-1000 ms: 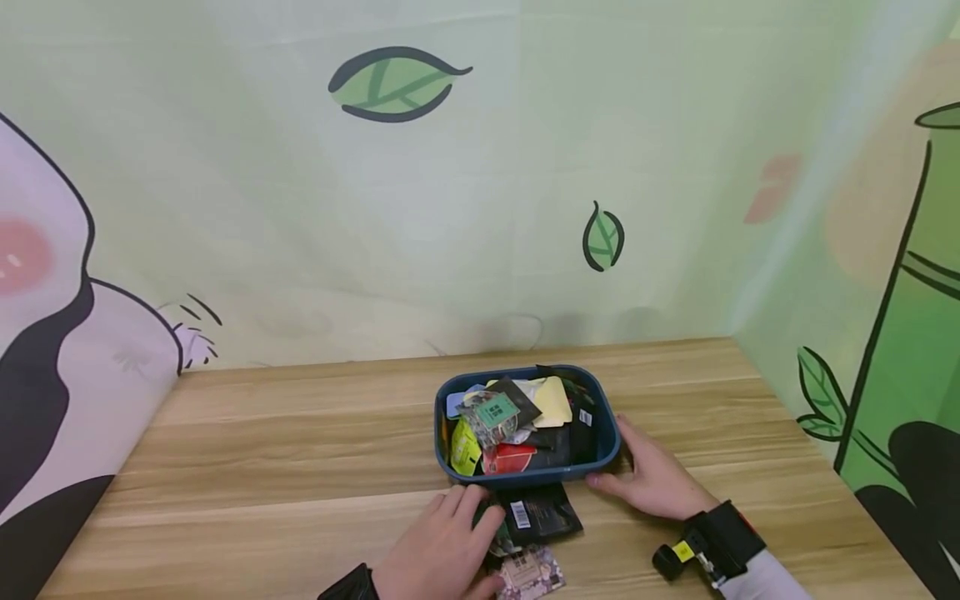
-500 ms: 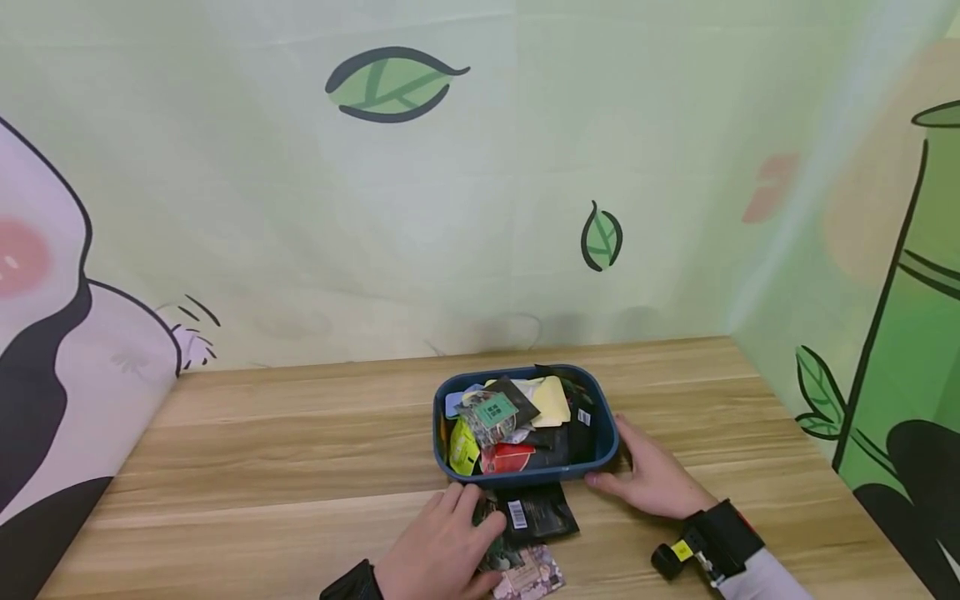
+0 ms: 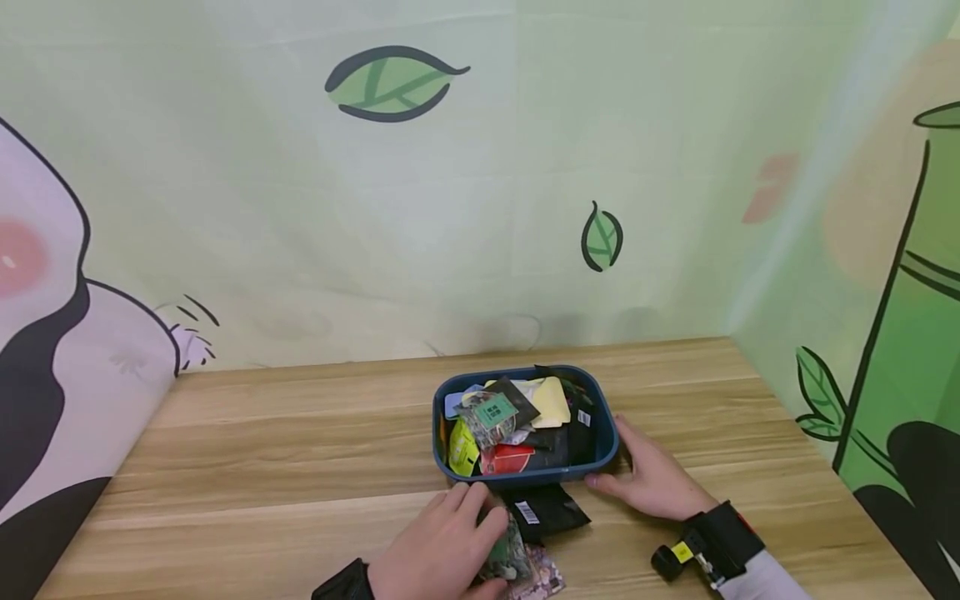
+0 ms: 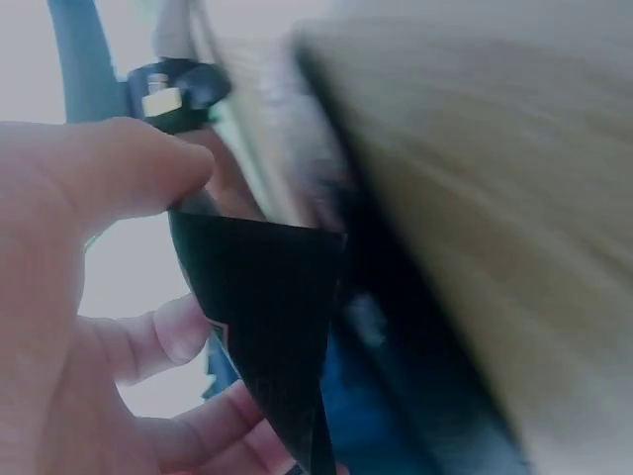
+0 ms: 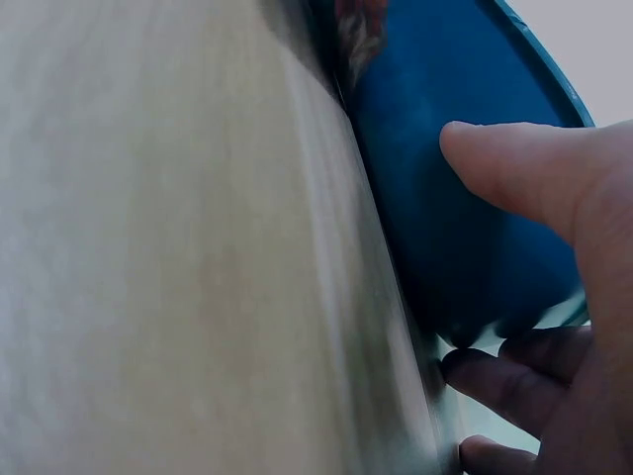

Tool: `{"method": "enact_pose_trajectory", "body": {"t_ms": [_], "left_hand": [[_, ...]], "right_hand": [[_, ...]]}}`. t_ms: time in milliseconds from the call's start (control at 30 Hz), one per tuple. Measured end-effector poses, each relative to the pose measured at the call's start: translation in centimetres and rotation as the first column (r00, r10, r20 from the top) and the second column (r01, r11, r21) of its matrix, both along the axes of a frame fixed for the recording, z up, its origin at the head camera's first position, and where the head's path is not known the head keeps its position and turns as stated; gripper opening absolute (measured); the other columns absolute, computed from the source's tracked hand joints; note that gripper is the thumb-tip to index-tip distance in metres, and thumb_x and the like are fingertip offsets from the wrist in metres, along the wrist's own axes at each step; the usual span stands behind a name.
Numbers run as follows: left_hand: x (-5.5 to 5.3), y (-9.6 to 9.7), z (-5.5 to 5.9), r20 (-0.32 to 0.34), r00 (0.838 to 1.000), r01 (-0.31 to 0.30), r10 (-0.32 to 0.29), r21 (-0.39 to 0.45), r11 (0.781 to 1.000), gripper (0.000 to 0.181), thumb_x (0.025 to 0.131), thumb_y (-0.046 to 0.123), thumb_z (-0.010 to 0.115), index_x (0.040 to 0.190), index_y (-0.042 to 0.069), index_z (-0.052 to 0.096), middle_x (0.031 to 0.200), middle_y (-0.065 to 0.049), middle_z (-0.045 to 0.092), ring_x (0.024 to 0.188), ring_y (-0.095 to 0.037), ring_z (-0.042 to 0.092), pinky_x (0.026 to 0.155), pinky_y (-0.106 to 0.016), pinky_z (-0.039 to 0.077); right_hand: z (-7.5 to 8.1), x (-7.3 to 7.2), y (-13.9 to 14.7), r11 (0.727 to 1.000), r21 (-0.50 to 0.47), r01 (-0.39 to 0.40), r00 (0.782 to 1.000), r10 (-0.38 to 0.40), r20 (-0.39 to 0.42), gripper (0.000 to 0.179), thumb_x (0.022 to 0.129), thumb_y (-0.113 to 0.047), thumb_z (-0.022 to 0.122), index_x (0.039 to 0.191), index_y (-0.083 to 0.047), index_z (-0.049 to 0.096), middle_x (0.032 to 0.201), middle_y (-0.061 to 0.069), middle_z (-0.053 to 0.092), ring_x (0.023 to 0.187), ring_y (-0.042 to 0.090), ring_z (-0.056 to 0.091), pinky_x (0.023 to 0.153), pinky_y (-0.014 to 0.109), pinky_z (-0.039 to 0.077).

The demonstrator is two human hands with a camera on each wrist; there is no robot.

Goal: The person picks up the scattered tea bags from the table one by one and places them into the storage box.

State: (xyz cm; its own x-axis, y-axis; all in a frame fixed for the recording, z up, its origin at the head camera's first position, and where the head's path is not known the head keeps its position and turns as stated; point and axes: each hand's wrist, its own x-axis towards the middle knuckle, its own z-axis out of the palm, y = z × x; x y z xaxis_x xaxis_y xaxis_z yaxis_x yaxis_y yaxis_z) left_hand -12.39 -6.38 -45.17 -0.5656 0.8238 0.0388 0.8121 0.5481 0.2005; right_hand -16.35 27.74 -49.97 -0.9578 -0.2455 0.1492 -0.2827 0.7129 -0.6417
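My left hand (image 3: 442, 542) pinches a small flat packet (image 3: 510, 552) with a grey-green printed front, just before the bin. Up close in the left wrist view, the packet's dark side (image 4: 262, 307) faces the camera, thumb at its top edge and fingers behind. Partly beneath it lies a pink-purple printed packet (image 3: 546, 575). A black packet (image 3: 551, 510) with a white barcode lies beside it, against the bin's front. My right hand (image 3: 652, 471) rests on the right front corner of the blue plastic bin (image 3: 525, 481), its thumb extended along the wall (image 5: 475, 237).
The bin is filled with mixed packets, among them a green-labelled one (image 3: 495, 410), a yellow-green one (image 3: 463, 448) and a red one (image 3: 510, 458). The wooden table (image 3: 285, 433) runs back to a printed cloth backdrop (image 3: 247, 167).
The left hand has raised and shifted the grey-green packet, which now shows more of its front and covers more of the pink-purple one. The black packet has turned slightly. The right hand stays put.
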Motion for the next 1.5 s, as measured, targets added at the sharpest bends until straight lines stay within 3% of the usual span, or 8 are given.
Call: {"method": "enact_pose_trajectory", "body": {"t_ms": [167,333,633,833,1000,1267,1400,1500], "left_hand": [[0.5,0.2,2.4,-0.043,0.998,0.053,-0.048,0.122,0.991,0.039,0.091,0.059,0.055,0.109,0.025,0.052,0.106,0.007,0.043,0.093,-0.008,0.041,0.080,-0.025,0.041],[0.1,0.6,4.5,-0.161,0.987,0.045,-0.010,0.216,0.975,0.037,0.090,0.058,0.056,0.104,0.024,0.050,0.104,0.006,0.041,0.092,-0.009,0.040,0.077,-0.026,0.038],[-5.4,1.9,7.2,-0.300,0.952,0.015,0.062,0.247,0.969,0.036,0.085,0.049,0.065,0.094,0.020,0.047,0.095,0.003,0.038,0.085,-0.014,0.036,0.073,-0.030,0.034],[-9.8,2.1,7.7,-0.267,0.960,-0.030,0.083,0.194,0.981,0.035,0.086,0.047,0.064,0.094,0.018,0.046,0.091,0.002,0.038,0.083,-0.016,0.036,0.070,-0.031,0.033],[-11.9,1.8,7.9,-0.195,0.975,-0.071,0.103,0.160,0.984,0.036,0.088,0.046,0.064,0.097,0.015,0.048,0.092,-0.001,0.042,0.083,-0.017,0.039,0.069,-0.032,0.036],[-12.8,1.4,7.4,-0.158,0.978,-0.121,0.136,0.101,0.988,0.042,0.088,0.054,0.060,0.106,0.017,0.052,0.099,0.000,0.045,0.090,-0.017,0.041,0.073,-0.032,0.039],[-12.4,1.4,7.3,-0.142,0.980,-0.132,0.141,0.071,0.989,0.081,0.081,0.073,0.057,0.136,0.014,0.051,0.126,-0.008,0.051,0.112,-0.023,0.048,0.092,-0.039,0.044],[-12.0,1.2,7.3,-0.135,0.981,-0.132,0.138,0.052,0.990,0.110,0.073,0.086,0.051,0.157,0.016,0.034,0.151,-0.013,0.039,0.134,-0.031,0.041,0.106,-0.049,0.037]], "right_hand": [[0.2,0.1,-0.1,1.000,-0.006,-0.001,1.000,0.001,-0.008,0.095,0.077,-0.060,0.073,0.156,-0.024,0.035,0.155,0.009,0.042,0.141,0.034,0.037,0.108,0.056,0.033],[0.3,0.2,-0.2,1.000,-0.016,-0.010,1.000,0.010,-0.021,0.092,0.078,-0.057,0.074,0.155,-0.025,0.037,0.153,0.007,0.045,0.140,0.033,0.040,0.107,0.057,0.035],[0.2,0.1,-0.1,0.999,-0.032,-0.011,1.000,0.011,-0.015,0.092,0.077,-0.057,0.074,0.155,-0.026,0.037,0.153,0.007,0.044,0.140,0.033,0.040,0.107,0.057,0.034],[0.0,0.0,0.0,1.000,-0.025,-0.005,1.000,0.004,-0.014,0.093,0.077,-0.058,0.074,0.155,-0.025,0.037,0.153,0.008,0.044,0.140,0.033,0.040,0.107,0.057,0.034],[-0.1,0.0,0.0,1.000,-0.021,-0.005,1.000,0.005,-0.013,0.094,0.078,-0.060,0.072,0.157,-0.025,0.035,0.155,0.008,0.042,0.142,0.034,0.037,0.108,0.058,0.032],[-0.1,0.0,0.0,1.000,-0.018,0.002,1.000,-0.002,-0.002,0.095,0.078,-0.061,0.072,0.157,-0.026,0.034,0.155,0.009,0.041,0.142,0.035,0.036,0.108,0.058,0.031],[-0.1,0.1,0.0,1.000,-0.020,0.005,1.000,-0.005,0.002,0.096,0.077,-0.061,0.072,0.157,-0.025,0.033,0.155,0.010,0.041,0.143,0.036,0.034,0.109,0.059,0.030],[0.0,0.0,-0.1,1.000,-0.022,0.002,1.000,-0.001,0.005,0.095,0.077,-0.060,0.072,0.157,-0.025,0.033,0.155,0.010,0.041,0.143,0.036,0.034,0.109,0.059,0.030]]}}
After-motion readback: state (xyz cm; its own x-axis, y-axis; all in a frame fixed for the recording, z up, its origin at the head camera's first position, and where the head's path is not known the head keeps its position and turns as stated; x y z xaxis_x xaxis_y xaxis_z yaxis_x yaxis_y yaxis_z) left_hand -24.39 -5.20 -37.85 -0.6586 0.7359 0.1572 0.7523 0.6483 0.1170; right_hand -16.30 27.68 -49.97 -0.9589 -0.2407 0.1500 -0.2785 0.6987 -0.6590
